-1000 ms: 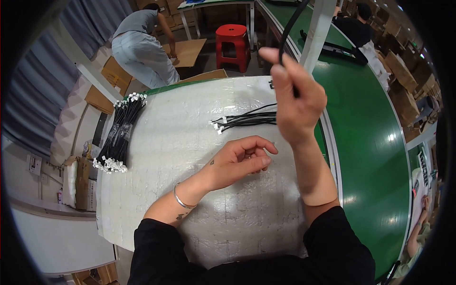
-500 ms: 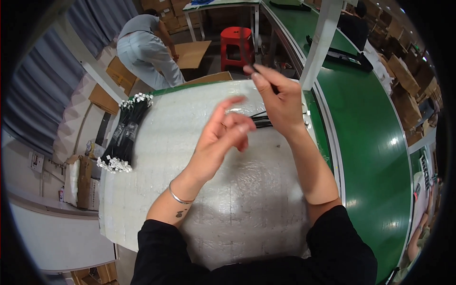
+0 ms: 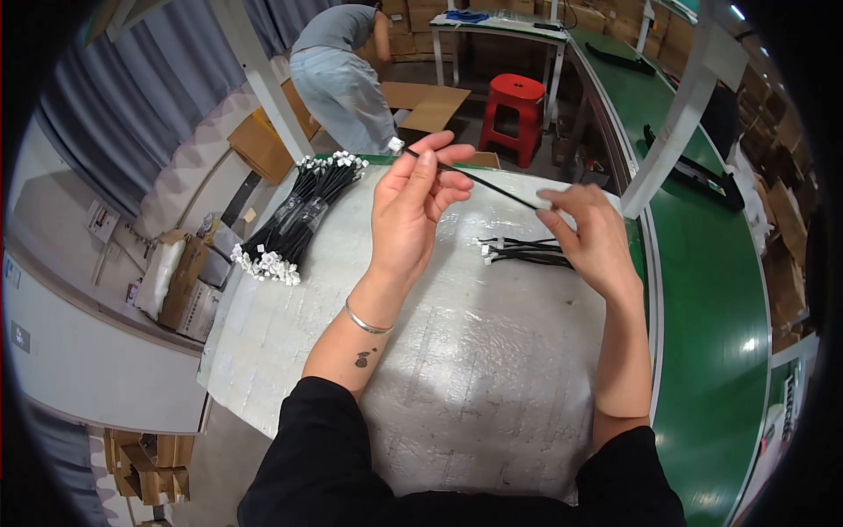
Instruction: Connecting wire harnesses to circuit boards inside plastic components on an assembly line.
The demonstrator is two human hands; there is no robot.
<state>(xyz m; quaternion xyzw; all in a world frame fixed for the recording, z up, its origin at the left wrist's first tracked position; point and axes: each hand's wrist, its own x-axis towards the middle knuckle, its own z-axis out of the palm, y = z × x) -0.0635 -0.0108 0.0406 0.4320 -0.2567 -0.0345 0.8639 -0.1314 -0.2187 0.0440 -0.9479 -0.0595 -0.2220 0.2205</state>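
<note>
Black cable (image 3: 487, 184) stretches above the far part of the plastic-covered table (image 3: 457, 351) in the head view, a white connector (image 3: 397, 144) at its left end. The left hand (image 3: 411, 206), palm up over the table, holds it between thumb and loosely curled fingers. The right hand (image 3: 597, 241), over the table's right side, has thumb and forefinger narrowed at the cable's other visible end; blur leaves me unable to tell whether they grip it. Just below that hand, a loose bunch of cables (image 3: 527, 252) lies on the table, its right end hidden. At the table's far left corner rests a larger cable bundle (image 3: 303, 215), bound in clear wrap, white connectors at both ends. Left of the table stands a brown carton (image 3: 184, 281), its contents hidden, with white packing (image 3: 161, 285) against it. More cartons (image 3: 178, 486) sit low beyond the table's near left corner, some open, too dark inside to read. Past the table's far edge, a co-worker (image 3: 342, 83) bends by flattened cardboard (image 3: 430, 105). A green conveyor (image 3: 702, 351) flanks the table's right side.
</note>
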